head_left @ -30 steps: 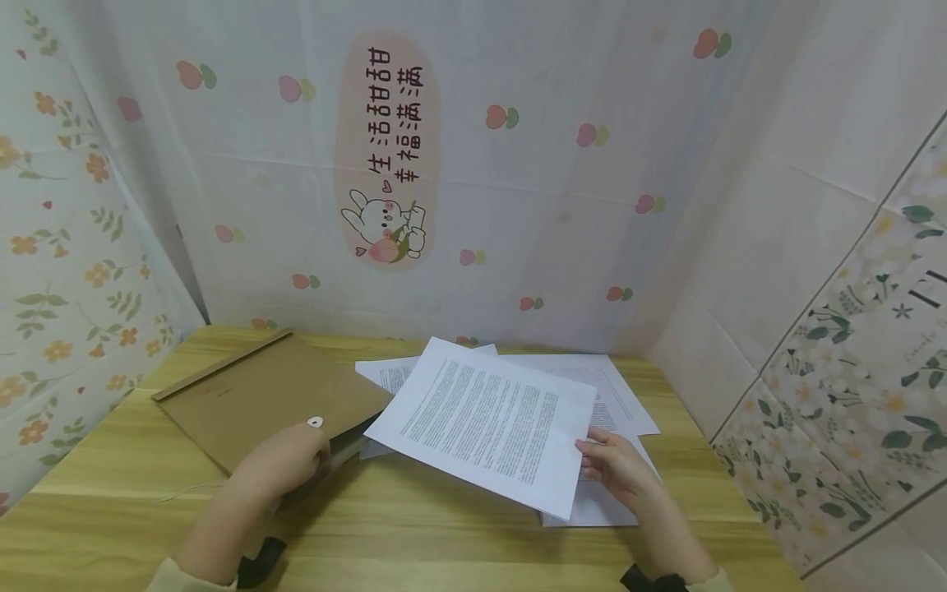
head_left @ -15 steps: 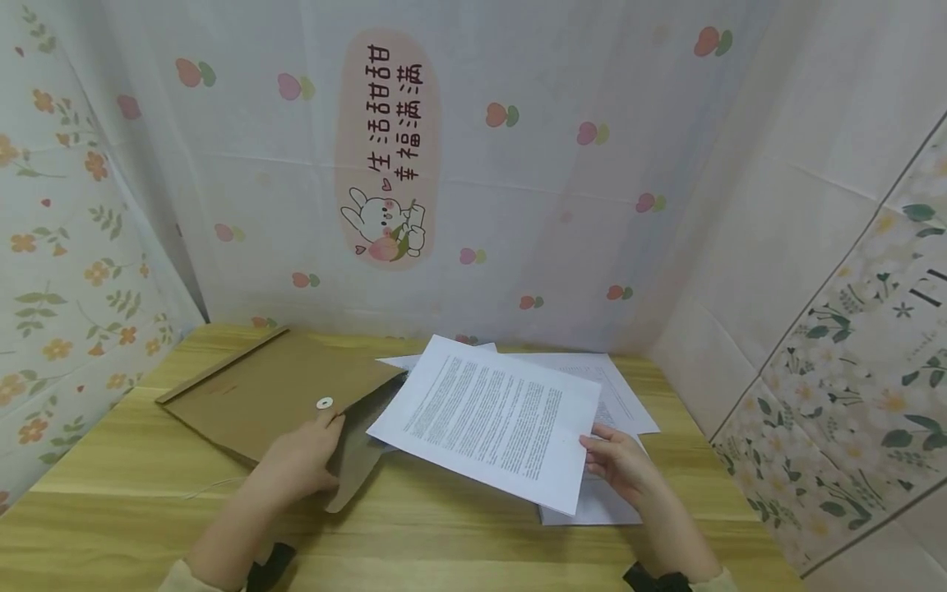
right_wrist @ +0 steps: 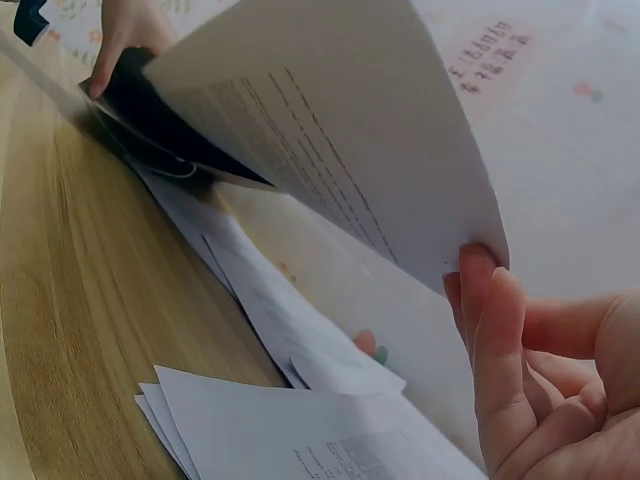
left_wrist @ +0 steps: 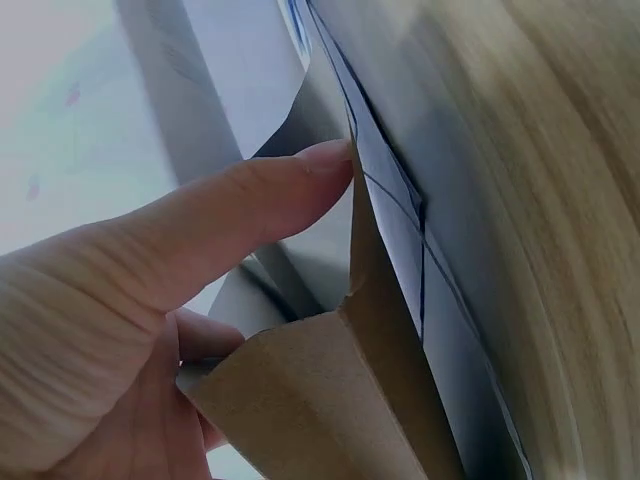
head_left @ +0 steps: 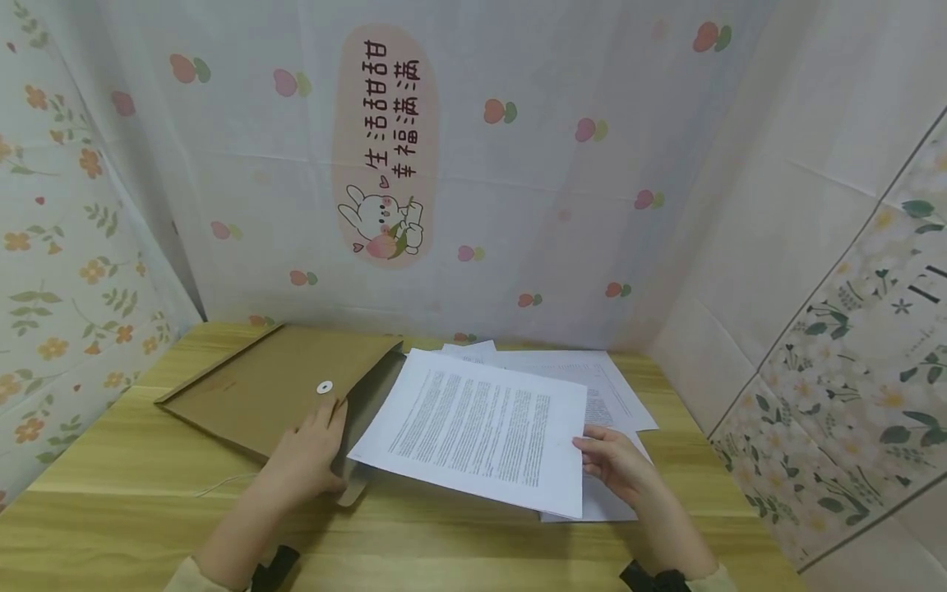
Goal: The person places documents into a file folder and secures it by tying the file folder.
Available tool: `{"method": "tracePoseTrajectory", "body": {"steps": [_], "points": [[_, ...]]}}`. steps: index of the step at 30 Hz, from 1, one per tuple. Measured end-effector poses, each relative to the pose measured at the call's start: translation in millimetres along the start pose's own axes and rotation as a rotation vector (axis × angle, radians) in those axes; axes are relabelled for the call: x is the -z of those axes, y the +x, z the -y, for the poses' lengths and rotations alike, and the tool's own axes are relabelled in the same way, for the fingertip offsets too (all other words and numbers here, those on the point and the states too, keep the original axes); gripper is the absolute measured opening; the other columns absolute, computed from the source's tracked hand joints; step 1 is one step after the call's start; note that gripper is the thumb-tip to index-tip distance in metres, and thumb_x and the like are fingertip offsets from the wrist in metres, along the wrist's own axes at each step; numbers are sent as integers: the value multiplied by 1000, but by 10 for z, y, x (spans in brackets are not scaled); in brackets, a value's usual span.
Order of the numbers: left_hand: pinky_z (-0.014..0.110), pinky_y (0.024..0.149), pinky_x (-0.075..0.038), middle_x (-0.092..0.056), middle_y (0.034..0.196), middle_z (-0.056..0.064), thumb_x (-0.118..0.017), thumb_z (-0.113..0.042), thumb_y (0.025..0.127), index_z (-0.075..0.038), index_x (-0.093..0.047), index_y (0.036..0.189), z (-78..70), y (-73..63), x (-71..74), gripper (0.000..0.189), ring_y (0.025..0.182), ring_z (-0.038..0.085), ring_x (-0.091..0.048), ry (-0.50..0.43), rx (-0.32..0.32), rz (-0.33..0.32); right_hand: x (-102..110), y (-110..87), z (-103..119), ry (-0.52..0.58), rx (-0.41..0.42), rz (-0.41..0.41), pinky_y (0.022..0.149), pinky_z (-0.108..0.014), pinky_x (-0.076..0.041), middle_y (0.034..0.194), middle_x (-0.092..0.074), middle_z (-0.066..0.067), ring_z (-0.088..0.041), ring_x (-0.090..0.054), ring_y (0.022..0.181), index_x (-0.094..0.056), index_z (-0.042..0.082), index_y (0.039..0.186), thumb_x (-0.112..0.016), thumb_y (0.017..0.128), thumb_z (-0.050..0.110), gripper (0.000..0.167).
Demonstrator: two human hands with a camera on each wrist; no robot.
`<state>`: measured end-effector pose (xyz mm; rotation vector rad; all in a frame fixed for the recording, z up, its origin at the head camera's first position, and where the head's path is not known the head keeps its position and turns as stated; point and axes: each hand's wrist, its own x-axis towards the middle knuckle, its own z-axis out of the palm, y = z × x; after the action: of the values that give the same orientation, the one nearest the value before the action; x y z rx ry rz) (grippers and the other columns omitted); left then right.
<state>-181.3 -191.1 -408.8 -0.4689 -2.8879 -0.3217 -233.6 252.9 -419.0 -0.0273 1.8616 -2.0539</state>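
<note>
A brown kraft paper envelope [head_left: 259,386] with a white button lies at the left of the table, its mouth gaping to the right. My left hand [head_left: 311,448] grips the mouth's edge, fingers on the upper side; in the left wrist view the thumb [left_wrist: 270,195] presses the other wall away. Between the thumb and fingers of my right hand [head_left: 617,464] are pinched printed sheets [head_left: 473,423] by their right edge. Those sheets are tilted above the table, their left end at the envelope's mouth. Whether that end is inside is unclear.
More printed sheets [head_left: 617,390] lie loosely spread beneath and behind the held ones on the wooden table [head_left: 444,551]. A thin string [head_left: 222,483] trails from the envelope's near side. Patterned cloth [head_left: 547,181] hangs behind and along both sides.
My left hand has shifted right and lifted the envelope's upper side, so its mouth gapes wider. The held sheets have come slightly left and lower, toward the mouth.
</note>
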Motion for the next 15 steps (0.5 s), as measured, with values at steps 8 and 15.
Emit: {"method": "tracePoseTrajectory", "body": {"steps": [8,15], "points": [[68,82,-41,-35,137,32,-93,-19,53,17,-37,135,-12,3,-7,106,123,49,-39,-1,10,-3,-43,-17,1,-29,7,46,58,-18,-52,83,-70,-6,-9,-65,64,-57,-9,118,-59,92,3,29],[68,79,-43,-35,136,33,-94,-19,50,17,-36,135,6,7,-36,110,122,49,-40,-9,0,-4,-66,-26,-4,-57,17,28,59,-17,-52,84,-70,-6,-9,-65,65,-59,-9,117,-61,91,4,29]]}}
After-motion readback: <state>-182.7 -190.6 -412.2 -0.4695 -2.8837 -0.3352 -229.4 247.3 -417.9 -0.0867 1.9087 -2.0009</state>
